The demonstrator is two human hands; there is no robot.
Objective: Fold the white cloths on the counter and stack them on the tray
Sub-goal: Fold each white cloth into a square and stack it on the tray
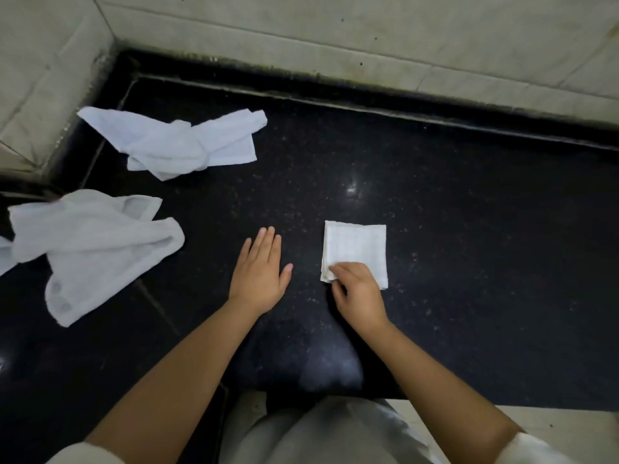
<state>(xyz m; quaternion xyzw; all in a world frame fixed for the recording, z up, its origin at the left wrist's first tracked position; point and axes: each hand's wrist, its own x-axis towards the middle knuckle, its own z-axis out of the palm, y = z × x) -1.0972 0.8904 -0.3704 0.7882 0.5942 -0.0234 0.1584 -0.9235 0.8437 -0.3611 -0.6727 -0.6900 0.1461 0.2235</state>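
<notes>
1. A black speckled table [435, 212] fills most of the frame, meeting pale tiled walls [368, 31] along the top and the upper left.
2. A small folded white cloth [355, 247], roughly square with a faint grid pattern, lies flat on the table just right of the frame's centre.
3. The right hand [360, 294] rests on the lower left corner of this folded cloth; its fingers [338, 270] are curled and pinch the corner's edge, with the thumb below the cloth's border.
4. The left hand [259, 274] lies flat, palm down, on the bare table just left of the folded cloth and apart from it; its fingers are straight, released and together, holding nothing, with the thumb spread toward the right.
5. A crumpled white cloth [181, 142] sits unfolded at the upper left of the frame, near the corner where the walls meet.
6. A second crumpled white cloth [93, 249] lies at the left edge of the frame, below the first and well apart from both hands; part of it runs out of view on the left.
7. Both forearms reach in from the bottom of the frame, with light sleeves [536, 447] showing at the lower corners.
8. A bright spot of reflected light [351, 188] shows on the table above the folded cloth.
</notes>
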